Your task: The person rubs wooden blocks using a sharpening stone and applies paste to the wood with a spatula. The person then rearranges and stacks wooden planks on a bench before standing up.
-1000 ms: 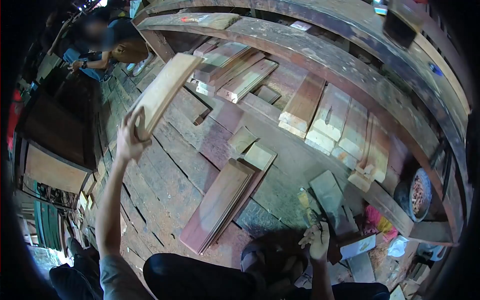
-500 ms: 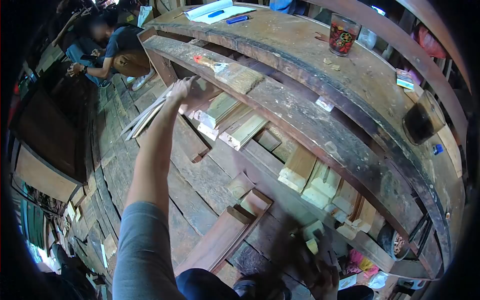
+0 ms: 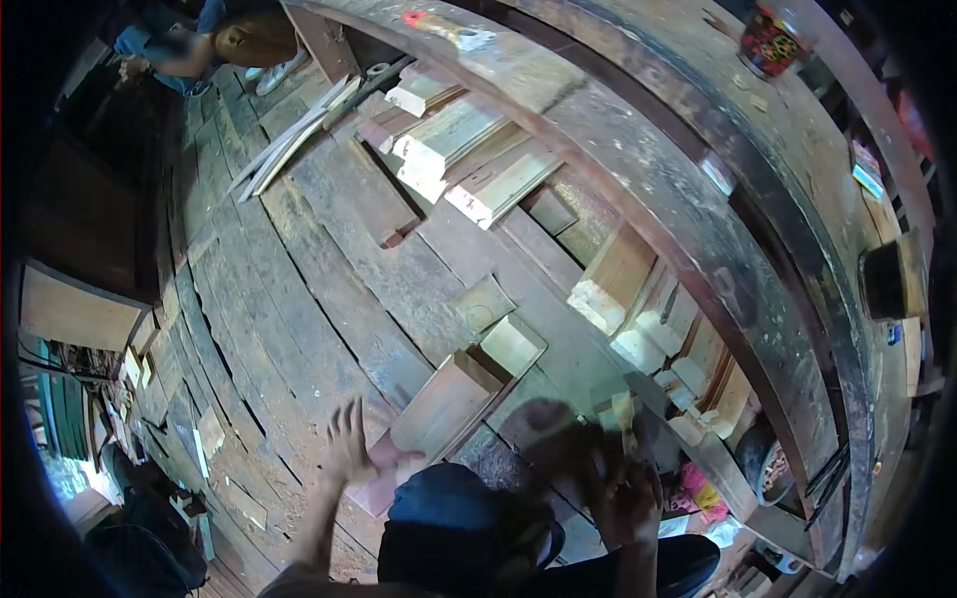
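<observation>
Fingers spread, my left hand (image 3: 351,444) hovers low at the left side of a thick wooden piece (image 3: 439,407) with a moulded edge; whether it touches the wood I cannot tell. My right hand (image 3: 630,506) is in shadow in front of my knee, its fingers curled. Just beyond its fingers shows a pale-tipped, narrow thing (image 3: 623,411), perhaps a brush; the grip on it is too dark to make out. A short light wooden block (image 3: 514,345) lies against the far end of the thick piece.
Several cut wooden pieces (image 3: 485,189) stick out under the bench (image 3: 638,149). A wide paintbrush (image 3: 523,78) and a patterned glass (image 3: 770,42) rest on top. Thin strips (image 3: 294,140) lean at the far left. Another person (image 3: 214,45) crouches beyond. A bowl (image 3: 773,473) stands right.
My left hand has come back from the far end of the bench to beside the thick wooden piece. My right hand has moved slightly forward. The view has tipped down.
</observation>
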`<state>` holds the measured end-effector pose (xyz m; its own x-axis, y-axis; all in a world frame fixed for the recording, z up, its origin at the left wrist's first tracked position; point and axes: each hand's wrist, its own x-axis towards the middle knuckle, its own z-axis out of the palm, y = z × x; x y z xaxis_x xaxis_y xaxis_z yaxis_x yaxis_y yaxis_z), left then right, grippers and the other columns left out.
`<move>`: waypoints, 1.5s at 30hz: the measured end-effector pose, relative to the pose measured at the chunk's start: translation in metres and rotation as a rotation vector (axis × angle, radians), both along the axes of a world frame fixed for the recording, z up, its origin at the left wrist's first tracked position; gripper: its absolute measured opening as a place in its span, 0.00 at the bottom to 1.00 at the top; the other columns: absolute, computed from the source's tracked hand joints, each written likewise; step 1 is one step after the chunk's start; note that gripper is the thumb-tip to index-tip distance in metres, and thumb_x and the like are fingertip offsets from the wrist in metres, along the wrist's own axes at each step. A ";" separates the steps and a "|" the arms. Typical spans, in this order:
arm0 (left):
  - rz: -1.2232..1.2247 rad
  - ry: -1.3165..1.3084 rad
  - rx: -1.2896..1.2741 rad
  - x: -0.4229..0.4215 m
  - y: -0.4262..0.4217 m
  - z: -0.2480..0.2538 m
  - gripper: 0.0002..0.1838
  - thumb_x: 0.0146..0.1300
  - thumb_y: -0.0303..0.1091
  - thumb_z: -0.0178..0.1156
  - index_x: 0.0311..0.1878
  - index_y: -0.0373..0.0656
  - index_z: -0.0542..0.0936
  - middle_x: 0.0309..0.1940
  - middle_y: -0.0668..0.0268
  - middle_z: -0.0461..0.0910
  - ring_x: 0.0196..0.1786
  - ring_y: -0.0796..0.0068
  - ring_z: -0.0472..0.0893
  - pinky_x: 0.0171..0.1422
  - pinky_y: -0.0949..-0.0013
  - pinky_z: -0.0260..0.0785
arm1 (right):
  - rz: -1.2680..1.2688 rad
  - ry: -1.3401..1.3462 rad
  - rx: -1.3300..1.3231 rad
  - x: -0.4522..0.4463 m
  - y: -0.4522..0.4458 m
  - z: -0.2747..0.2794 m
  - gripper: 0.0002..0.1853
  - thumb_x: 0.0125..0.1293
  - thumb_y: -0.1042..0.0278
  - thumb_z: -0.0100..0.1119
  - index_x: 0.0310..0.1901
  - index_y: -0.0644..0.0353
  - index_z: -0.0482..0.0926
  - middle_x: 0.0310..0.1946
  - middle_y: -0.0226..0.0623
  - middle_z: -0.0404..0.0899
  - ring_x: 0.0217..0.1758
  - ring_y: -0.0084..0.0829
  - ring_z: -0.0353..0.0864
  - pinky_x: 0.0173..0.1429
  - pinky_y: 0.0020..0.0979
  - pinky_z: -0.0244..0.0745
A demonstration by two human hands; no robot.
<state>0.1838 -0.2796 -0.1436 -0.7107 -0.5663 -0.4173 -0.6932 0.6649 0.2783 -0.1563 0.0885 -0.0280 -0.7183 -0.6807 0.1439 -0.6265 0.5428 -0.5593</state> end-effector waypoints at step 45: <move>0.352 0.693 -0.209 -0.115 0.028 0.070 0.47 0.58 0.56 0.68 0.72 0.33 0.63 0.66 0.40 0.67 0.68 0.41 0.65 0.74 0.42 0.54 | -0.348 -1.235 -0.800 -0.022 -0.268 -0.074 0.41 0.65 0.56 0.69 0.73 0.66 0.60 0.69 0.48 0.66 0.69 0.39 0.69 0.71 0.41 0.68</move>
